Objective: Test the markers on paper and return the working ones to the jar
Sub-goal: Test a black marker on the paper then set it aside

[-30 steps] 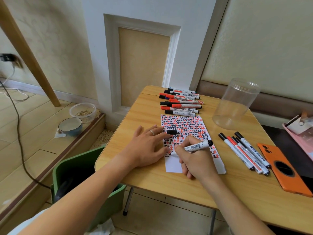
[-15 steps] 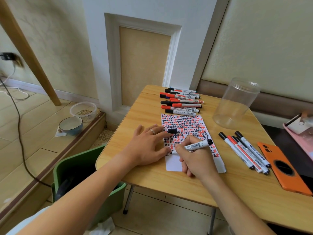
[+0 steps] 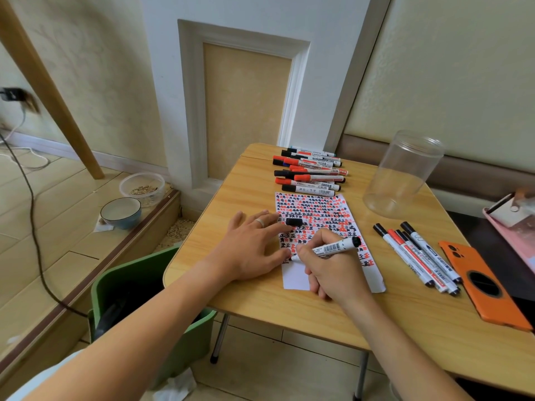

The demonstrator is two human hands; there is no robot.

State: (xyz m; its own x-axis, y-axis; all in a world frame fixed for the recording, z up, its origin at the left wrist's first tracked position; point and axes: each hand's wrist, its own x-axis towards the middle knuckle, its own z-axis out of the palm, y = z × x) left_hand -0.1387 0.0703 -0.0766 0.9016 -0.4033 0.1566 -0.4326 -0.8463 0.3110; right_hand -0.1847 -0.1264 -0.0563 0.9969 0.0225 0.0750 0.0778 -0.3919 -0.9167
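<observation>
The marker (image 3: 333, 248) lies tilted in the right hand (image 3: 333, 270), whose fingers pinch its barrel near the tip; the tip touches the paper (image 3: 318, 209) at its lower left, by a bare white patch, and the black end points up and right. The paper, covered in rows of red and black marks, lies flat on the bench (image 3: 246, 192). The left hand (image 3: 252, 250) rests flat with fingers spread and straight on the paper's left edge, a ring (image 3: 260, 222) on 1 finger. A loose black cap (image 3: 294, 222) sits on the paper just beyond those fingertips. A row of capped markers (image 3: 311, 175) lies above the paper, and 4 more (image 3: 417, 256) lie to its right. The clear jar (image 3: 402, 175) stands near the bench's far right, well apart from the hands. An orange phone (image 3: 486, 287) lies beside the 4.
</observation>
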